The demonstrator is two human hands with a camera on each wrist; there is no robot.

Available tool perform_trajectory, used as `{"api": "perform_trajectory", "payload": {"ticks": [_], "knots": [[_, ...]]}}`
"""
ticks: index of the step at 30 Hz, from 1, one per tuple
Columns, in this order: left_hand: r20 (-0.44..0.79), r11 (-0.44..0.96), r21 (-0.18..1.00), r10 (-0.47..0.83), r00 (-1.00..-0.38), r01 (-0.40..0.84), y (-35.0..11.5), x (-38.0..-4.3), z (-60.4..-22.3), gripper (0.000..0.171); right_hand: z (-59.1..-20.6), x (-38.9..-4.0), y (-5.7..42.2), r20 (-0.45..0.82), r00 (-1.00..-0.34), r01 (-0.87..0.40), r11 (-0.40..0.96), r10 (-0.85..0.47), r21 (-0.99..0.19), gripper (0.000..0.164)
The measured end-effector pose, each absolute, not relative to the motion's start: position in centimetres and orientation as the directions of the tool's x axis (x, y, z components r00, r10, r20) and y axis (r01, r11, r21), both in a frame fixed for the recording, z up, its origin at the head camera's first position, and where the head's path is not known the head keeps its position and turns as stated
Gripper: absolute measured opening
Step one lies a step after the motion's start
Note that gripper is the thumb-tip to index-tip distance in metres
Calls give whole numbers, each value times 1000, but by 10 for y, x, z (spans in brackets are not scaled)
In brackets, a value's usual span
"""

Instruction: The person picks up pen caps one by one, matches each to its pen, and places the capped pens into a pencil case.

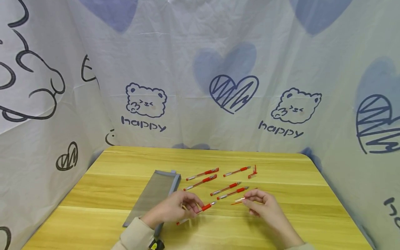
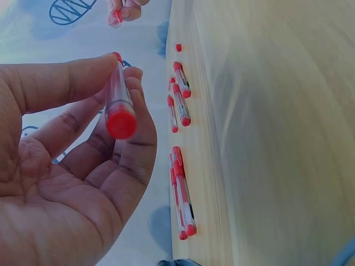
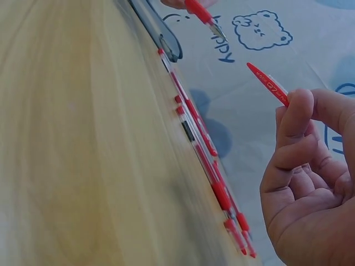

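Pale fabric hangings (image 1: 181,52) printed with blue hearts, line-drawn bears and the word "happy" enclosed the far side and both flanks of a yellow wood-grain table (image 1: 312,215) with rounded far corners. On it, right of the middle, lay two clear-barrelled pens with red caps, one above (image 1: 202,174) the other (image 1: 200,182). To their right was an uncapped clear pen with a red grip (image 1: 236,171), just beside a loose clear-and-red cap (image 1: 252,173). Nearer the hands, two more uncapped red-grip pens (image 1: 225,189) (image 1: 232,193) lay side by side.

The left hand (image 1: 178,206) pinched an uncapped clear pen with a red grip (image 1: 207,207) between thumb and fingers, its metal point aimed toward the right hand (image 1: 265,210). That right hand grasped a clear cap with a red clip (image 3: 269,84) in its fingertips, apart from the pen.

From the left wrist, the held pen's round red end plug (image 2: 121,123) faced the camera, a detail lost from the head. Only the right wrist view made out white lettering on the clip.

A flat grey mesh pouch with blue-grey edging (image 1: 150,198) lay partly behind the left hand and forearm; its contents could not be told.
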State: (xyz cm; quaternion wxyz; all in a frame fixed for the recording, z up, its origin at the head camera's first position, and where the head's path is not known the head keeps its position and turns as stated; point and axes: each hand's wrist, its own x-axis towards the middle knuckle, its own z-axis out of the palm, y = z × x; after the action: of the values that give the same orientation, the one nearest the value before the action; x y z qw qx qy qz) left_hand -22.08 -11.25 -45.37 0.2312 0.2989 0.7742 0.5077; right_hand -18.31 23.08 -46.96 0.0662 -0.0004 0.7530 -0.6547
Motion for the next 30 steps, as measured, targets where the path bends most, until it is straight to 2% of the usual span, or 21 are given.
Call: {"api": "perform_trajectory", "payload": {"ticks": [6,12,30], "knots": [[-40,292,924,714,-699,245,-109,-219,-454,26,-474,-180,224,-77,-992,64,124,-102,-990,30],[-39,282,928,723,-690,243,-106,-217,-456,26,-477,-177,217,-60,-992,45,133,-113,-990,36],[-51,276,933,735,-676,230,-98,-211,-458,23,-482,-173,205,-90,-980,70,112,-178,-991,41]]}}
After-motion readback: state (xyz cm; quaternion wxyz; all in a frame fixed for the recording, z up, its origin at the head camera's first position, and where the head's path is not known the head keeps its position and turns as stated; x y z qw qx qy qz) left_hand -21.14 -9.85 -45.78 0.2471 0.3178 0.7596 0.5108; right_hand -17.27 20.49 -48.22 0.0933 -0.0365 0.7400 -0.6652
